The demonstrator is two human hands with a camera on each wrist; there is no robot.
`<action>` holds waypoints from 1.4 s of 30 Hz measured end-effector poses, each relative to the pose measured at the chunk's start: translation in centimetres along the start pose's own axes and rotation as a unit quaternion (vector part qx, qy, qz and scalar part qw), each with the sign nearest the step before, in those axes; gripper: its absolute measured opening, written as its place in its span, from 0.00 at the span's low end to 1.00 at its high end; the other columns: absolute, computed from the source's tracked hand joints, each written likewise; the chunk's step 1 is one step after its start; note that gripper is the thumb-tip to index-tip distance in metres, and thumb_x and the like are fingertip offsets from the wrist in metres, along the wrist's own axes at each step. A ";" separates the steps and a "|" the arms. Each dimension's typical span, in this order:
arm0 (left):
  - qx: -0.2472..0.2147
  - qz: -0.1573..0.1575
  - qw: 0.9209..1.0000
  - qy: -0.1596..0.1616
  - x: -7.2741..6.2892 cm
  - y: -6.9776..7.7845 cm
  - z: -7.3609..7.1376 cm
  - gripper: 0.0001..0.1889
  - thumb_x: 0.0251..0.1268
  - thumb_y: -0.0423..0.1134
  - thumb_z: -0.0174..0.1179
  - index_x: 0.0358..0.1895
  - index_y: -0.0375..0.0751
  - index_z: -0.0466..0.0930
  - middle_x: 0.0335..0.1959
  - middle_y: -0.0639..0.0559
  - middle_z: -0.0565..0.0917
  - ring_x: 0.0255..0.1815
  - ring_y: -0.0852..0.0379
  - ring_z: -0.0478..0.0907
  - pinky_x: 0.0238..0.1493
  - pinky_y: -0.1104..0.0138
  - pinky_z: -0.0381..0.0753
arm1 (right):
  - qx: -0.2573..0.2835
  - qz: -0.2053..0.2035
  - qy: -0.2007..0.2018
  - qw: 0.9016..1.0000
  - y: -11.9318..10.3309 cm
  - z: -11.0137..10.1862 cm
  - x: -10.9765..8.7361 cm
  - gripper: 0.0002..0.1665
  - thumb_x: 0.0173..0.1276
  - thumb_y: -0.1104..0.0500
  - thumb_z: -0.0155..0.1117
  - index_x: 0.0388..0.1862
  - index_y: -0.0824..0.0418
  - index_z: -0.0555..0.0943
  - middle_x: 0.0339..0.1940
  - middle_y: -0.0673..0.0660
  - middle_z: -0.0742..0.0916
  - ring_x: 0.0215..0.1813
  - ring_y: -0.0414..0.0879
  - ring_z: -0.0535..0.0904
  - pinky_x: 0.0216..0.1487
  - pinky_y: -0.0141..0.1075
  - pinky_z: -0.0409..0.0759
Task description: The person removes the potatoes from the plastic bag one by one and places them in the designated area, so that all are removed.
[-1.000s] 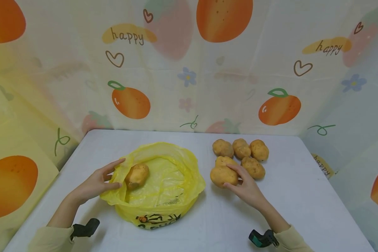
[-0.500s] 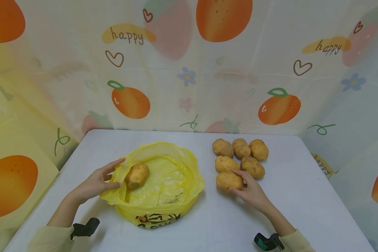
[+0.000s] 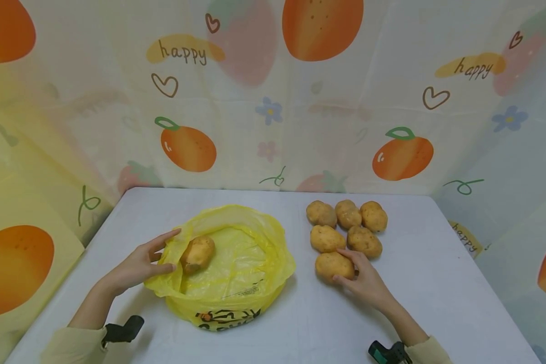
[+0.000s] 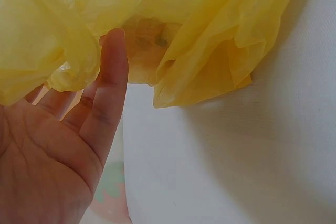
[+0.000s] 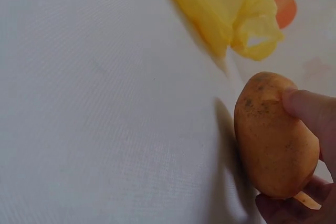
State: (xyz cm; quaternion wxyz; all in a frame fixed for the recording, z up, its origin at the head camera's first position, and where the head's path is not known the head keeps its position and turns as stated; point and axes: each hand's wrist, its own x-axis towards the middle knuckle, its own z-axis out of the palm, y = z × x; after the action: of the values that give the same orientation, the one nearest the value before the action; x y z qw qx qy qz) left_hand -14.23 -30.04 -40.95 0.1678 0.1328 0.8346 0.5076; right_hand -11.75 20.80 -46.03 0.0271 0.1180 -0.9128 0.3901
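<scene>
My right hand point(image 3: 366, 283) grips a potato point(image 3: 334, 267) with thumb and fingers, at the front of the potato group. In the right wrist view the potato point(image 5: 275, 135) stands close beside the white cloth, its shadow next to it. My left hand point(image 3: 138, 264) rests at the left rim of a yellow plastic bag point(image 3: 229, 303), thumb and index finger apart against the plastic. The left wrist view shows its fingers point(image 4: 111, 64) fairly straight, touching the bag, which partly hides them. One potato point(image 3: 198, 254) lies inside the bag on the left.
Several more potatoes sit close together behind the right hand, among them one point(image 3: 326, 238) right behind the held potato and one point(image 3: 365, 241) to its right. A white cloth point(image 3: 273, 349) covers the table, and a fruit-printed curtain point(image 3: 300, 126) stands behind it.
The right hand has moved right and toward me with the potato, lower in front of the group, uncovering the potato behind it. The left hand and the bag have kept their places.
</scene>
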 end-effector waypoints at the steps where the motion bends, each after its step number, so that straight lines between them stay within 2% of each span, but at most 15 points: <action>1: 0.000 0.000 1.000 0.000 0.0 0.0 0.0 0.42 0.56 0.39 0.64 0.72 0.53 0.51 0.72 0.40 0.51 0.63 0.30 0.60 0.41 0.66 0.79 | -0.004 -0.001 0.001 1.000 0.1 0.1 0.0 0.38 0.52 0.53 0.72 0.62 0.59 0.70 0.56 0.61 0.74 0.56 0.54 0.71 0.47 0.44 0.75; 8: 0.000 -0.001 1.000 0.000 0.0 0.0 0.1 0.42 0.56 0.39 0.64 0.72 0.53 0.50 0.72 0.40 0.51 0.63 0.30 0.60 0.42 0.66 0.79 | -0.014 0.000 0.008 1.000 0.4 0.3 -0.1 0.37 0.53 0.54 0.72 0.62 0.58 0.69 0.56 0.61 0.74 0.56 0.53 0.71 0.45 0.41 0.75; 16: -0.004 -0.004 1.000 0.001 0.1 -0.1 0.2 0.42 0.56 0.39 0.64 0.72 0.53 0.51 0.72 0.40 0.49 0.64 0.29 0.59 0.41 0.64 0.79 | -0.015 0.005 0.012 1.000 0.2 0.3 -0.1 0.37 0.53 0.56 0.72 0.61 0.59 0.69 0.56 0.63 0.74 0.56 0.54 0.71 0.45 0.42 0.74; 42: 0.000 0.000 1.000 0.002 0.2 -0.2 0.1 0.42 0.56 0.39 0.64 0.72 0.53 0.51 0.72 0.40 0.50 0.64 0.29 0.59 0.42 0.65 0.79 | -0.033 -0.030 0.009 0.999 0.1 0.2 -0.3 0.37 0.55 0.58 0.70 0.63 0.62 0.68 0.55 0.62 0.75 0.53 0.52 0.71 0.44 0.40 0.74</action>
State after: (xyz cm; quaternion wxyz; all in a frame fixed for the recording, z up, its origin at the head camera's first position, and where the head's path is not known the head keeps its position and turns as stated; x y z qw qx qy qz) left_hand -14.39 -30.02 -41.22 0.1659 0.1321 0.8350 0.5078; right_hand -11.44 20.80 -46.27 0.0506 0.1408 -0.9210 0.3598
